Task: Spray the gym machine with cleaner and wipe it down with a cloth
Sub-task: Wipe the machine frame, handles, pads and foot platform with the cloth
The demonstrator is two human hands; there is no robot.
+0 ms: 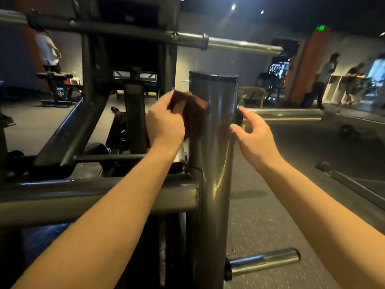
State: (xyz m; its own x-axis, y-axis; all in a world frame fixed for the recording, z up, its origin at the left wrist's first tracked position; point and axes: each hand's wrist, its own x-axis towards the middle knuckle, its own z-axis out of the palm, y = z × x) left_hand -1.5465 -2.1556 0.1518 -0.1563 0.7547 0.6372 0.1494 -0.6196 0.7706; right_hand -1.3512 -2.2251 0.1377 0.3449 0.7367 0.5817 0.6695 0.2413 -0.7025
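The gym machine's dark grey upright post (214,142) stands in the middle of the view, with a black cap on top. My left hand (164,124) grips a dark red cloth (193,115) and presses it against the post's upper left side. On the post's right side, my right hand (254,134) has loosely spread fingers. Its thumb touches the post and its forefinger reaches a small black knob (239,116). I see no spray bottle in either hand.
The machine's grey frame bars (100,192) run left from the post, and a chrome plate peg (264,260) sticks out low on the right. A long chrome bar (243,45) crosses overhead. Rubber floor (291,163) opens to the right. People stand far left and far right.
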